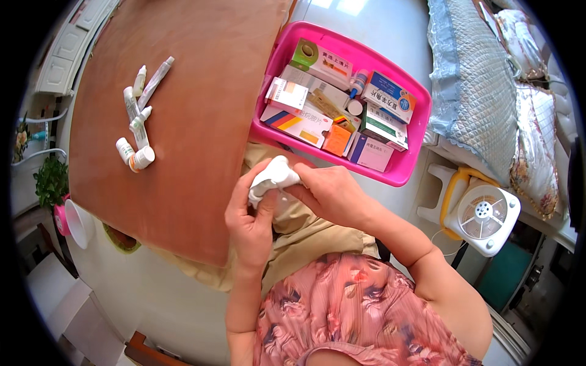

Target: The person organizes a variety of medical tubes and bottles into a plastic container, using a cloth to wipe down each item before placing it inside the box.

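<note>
Both my hands are raised over my lap, closed on a crumpled white item (274, 177), soft-looking like a cloth or small bag; I cannot tell which. My left hand (250, 219) grips its left side and underside with thumb up. My right hand (326, 192) pinches its right side. Just beyond them sits a pink plastic bin (410, 166) of medicine boxes (317, 61), a white round container and a small bottle. To the left, on the brown wooden table (152, 207), lie several white tubes (152, 82) and small white bottles (143, 158).
A bed with quilted covers (470, 97) runs along the right. Below it stand a white fan (485, 216) and a yellow-and-white stool (455, 189). On the far left are a plant (52, 180), a white bucket (79, 222) and white drawers (67, 52).
</note>
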Demonstrator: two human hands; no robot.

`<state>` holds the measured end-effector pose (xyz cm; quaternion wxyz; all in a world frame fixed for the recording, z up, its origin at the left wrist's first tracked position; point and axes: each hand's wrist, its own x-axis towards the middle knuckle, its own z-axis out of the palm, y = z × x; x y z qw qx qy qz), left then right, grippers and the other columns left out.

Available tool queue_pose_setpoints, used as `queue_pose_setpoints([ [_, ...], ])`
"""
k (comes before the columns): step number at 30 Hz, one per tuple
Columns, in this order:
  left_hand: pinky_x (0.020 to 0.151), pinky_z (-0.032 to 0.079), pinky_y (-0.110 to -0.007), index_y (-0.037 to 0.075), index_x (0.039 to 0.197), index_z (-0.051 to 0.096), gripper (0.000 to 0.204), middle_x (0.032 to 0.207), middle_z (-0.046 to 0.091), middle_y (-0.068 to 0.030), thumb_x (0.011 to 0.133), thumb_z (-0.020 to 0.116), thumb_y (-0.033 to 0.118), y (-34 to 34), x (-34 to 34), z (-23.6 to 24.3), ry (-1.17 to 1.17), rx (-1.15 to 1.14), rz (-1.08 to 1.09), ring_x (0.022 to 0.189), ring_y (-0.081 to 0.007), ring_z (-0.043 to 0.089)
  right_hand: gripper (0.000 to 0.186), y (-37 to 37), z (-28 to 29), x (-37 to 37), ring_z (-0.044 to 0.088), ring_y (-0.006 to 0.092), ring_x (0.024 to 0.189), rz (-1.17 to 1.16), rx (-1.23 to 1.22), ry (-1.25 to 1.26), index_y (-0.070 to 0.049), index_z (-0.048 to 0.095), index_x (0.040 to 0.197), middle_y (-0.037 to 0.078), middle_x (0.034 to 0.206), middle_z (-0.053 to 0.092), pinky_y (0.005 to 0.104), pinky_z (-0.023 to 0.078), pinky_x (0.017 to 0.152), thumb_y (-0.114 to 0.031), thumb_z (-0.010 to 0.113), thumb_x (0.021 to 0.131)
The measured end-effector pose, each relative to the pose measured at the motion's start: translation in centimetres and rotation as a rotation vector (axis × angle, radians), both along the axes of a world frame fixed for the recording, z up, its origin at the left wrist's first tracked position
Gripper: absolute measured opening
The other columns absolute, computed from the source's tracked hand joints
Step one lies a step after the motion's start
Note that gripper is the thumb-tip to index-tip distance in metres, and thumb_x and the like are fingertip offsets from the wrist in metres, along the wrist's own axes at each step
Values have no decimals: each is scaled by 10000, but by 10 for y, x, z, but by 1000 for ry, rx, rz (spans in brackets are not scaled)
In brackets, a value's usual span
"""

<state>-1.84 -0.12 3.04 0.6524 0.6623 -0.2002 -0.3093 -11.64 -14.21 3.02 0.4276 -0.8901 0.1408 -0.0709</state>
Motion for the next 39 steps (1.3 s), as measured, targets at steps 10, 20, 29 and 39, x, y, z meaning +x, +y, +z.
queue_pose_setpoints([
  [10,920,473,-287,3,1249,590,346,1130,641,-55,934,650,134,-8,24,-7,128,31,133,1035,-128,583,219,-70,-54,2,640,342,737,-264,-350,209,-47,531,912,146,808,649,434,494,609,-191,681,843],
  [20,880,484,-264,4,1252,590,341,1123,643,-48,936,645,119,-13,24,-18,159,55,102,1003,-107,585,352,-76,-93,38,634,319,941,-157,-203,241,-75,598,1127,136,979,660,416,512,804,-65,687,787],
  [29,844,498,-256,7,1241,597,327,1081,651,-40,926,640,83,-3,40,-5,224,-15,134,949,-92,599,247,-61,-66,55,631,262,922,-90,-373,52,-86,692,984,64,966,680,372,529,752,4,620,765],
  [39,788,521,-248,18,1252,588,328,1053,652,-34,942,622,117,54,79,-1,157,-101,405,910,-78,606,226,-29,-9,209,604,259,957,114,-281,-282,-93,693,986,67,953,655,374,510,778,7,604,804],
])
